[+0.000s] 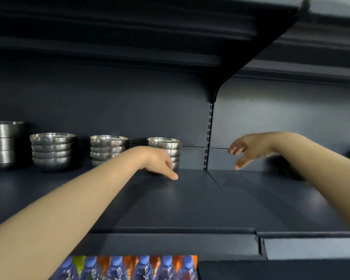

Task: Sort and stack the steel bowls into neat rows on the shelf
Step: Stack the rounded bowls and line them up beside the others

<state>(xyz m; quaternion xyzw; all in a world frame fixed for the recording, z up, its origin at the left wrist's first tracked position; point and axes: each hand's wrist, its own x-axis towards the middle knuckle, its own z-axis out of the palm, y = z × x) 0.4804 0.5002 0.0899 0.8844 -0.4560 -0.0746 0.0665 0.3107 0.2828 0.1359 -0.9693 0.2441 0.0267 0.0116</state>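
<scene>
I see the right hand (249, 148) above the shelf (190, 199), its fingers (239, 165) spread and relaxed, holding and touching nothing. The left hand (160, 161) covers the lower front of the nearest stack of steel bowls (166, 143). One digit stretches down toward the shelf and the rest are hidden, so I cannot tell whether they grip it. Left of those fingers stand a second stack (109, 147), a third stack (52, 150) and a stack of larger bowls (2, 144).

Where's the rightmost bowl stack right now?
Head view: the rightmost bowl stack stands far back on the shelf, behind the left hand, between the middle stack and the slotted upright.
</scene>
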